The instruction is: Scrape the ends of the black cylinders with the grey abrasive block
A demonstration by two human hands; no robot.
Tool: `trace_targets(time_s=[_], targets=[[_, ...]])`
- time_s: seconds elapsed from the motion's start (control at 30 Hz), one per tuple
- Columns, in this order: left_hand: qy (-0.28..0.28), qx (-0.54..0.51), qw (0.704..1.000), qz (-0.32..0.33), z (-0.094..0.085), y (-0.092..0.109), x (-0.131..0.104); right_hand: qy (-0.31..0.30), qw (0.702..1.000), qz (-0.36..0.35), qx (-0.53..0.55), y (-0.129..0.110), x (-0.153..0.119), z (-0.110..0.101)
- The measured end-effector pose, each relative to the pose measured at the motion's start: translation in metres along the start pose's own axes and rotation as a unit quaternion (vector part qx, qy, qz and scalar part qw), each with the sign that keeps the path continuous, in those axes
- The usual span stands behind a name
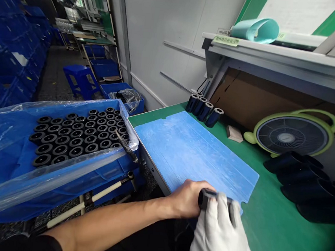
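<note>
At the near edge of the blue board (pixel 195 148), my left hand (pixel 188 198), bare, is wrapped round one end of a black cylindrical part (pixel 208 197). My right hand (pixel 222 233), in a white glove, lies over the other side of the same part with its fingers bent on it. The two hands are close together, and much of the part is hidden under the gloved fingers.
A blue bin (pixel 8 149) lined with clear plastic holds several black cylinders (pixel 78 132) at the left. On the green tabletop (pixel 276 226) stand more dark cylinders (pixel 204 110), a small block (pixel 234 134), a green-rimmed fan (pixel 295 134) and larger dark tubes (pixel 310 182).
</note>
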State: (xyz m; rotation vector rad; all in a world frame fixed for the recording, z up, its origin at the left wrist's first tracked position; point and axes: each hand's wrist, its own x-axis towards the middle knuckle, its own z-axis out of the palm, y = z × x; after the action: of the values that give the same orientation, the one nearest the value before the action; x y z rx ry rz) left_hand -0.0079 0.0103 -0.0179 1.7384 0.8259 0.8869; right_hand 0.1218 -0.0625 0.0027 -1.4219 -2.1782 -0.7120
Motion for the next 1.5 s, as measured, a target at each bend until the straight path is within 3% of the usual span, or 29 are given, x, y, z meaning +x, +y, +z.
trace_targets(time_s=[0.07,0.1,0.2,0.23,0.27,0.37,0.4,0.5,0.53,0.67,0.73,0.83,0.9,1.0,1.1,1.2,1.3,1.43,1.5], targets=[[-0.003,0.005,1.000,-0.011,-0.001,0.000,0.001,-0.006,0.995,0.097,-0.001,-0.002,0.004,0.001],[-0.004,0.007,1.000,-0.014,-0.001,0.000,0.001,-0.006,0.994,0.106,0.005,-0.002,0.005,0.001],[-0.005,0.009,1.000,-0.003,0.000,-0.001,0.001,0.007,0.997,-0.061,0.039,0.004,0.005,0.003],[-0.007,0.009,1.000,0.004,0.001,-0.001,0.000,0.001,0.995,-0.086,0.040,0.007,0.005,0.004],[-0.009,0.011,1.000,0.008,0.001,-0.001,-0.001,-0.005,0.997,-0.073,0.036,0.008,0.006,0.004],[-0.007,0.014,1.000,0.002,0.000,0.000,-0.002,-0.045,0.995,0.092,0.001,0.005,0.011,0.000],[-0.005,0.012,1.000,0.001,-0.001,0.001,-0.002,-0.047,0.995,0.093,-0.002,0.003,0.012,-0.002],[0.002,-0.005,1.000,0.010,0.000,0.000,0.000,-0.030,0.997,-0.061,0.023,-0.004,0.012,-0.006],[0.008,-0.013,1.000,0.011,0.001,-0.001,0.001,-0.029,0.997,-0.067,0.021,-0.005,0.015,-0.005],[0.032,-0.015,0.999,-0.027,0.002,-0.001,0.003,-0.037,0.993,0.109,0.003,0.018,0.035,0.003],[0.031,0.001,0.999,-0.045,0.002,0.000,0.002,-0.001,0.992,0.121,0.031,0.045,0.037,0.000],[0.028,0.007,0.999,-0.030,0.001,0.003,0.000,0.039,0.981,0.186,0.039,0.080,0.010,-0.015],[0.027,0.006,1.000,-0.014,0.000,0.002,0.000,0.024,0.977,0.212,0.022,0.085,-0.019,-0.026],[0.029,0.002,1.000,-0.009,0.000,0.000,-0.001,0.004,0.990,0.144,0.000,0.064,-0.049,-0.029],[0.019,0.000,1.000,-0.015,0.001,0.001,-0.002,0.016,0.998,0.050,0.016,0.029,-0.044,-0.013],[0.011,0.005,1.000,-0.009,0.003,0.004,-0.004,0.014,0.995,0.099,0.025,0.007,-0.015,0.005],[0.012,0.035,0.999,-0.028,0.003,0.004,-0.004,-0.006,0.988,0.154,0.031,0.005,0.000,0.012],[0.011,0.013,1.000,-0.021,0.004,0.000,-0.001,0.020,0.997,0.078,0.023,0.006,-0.011,0.011],[0.007,0.012,1.000,-0.010,0.004,0.000,0.000,0.038,0.995,0.094,0.022,0.005,-0.014,0.012]])
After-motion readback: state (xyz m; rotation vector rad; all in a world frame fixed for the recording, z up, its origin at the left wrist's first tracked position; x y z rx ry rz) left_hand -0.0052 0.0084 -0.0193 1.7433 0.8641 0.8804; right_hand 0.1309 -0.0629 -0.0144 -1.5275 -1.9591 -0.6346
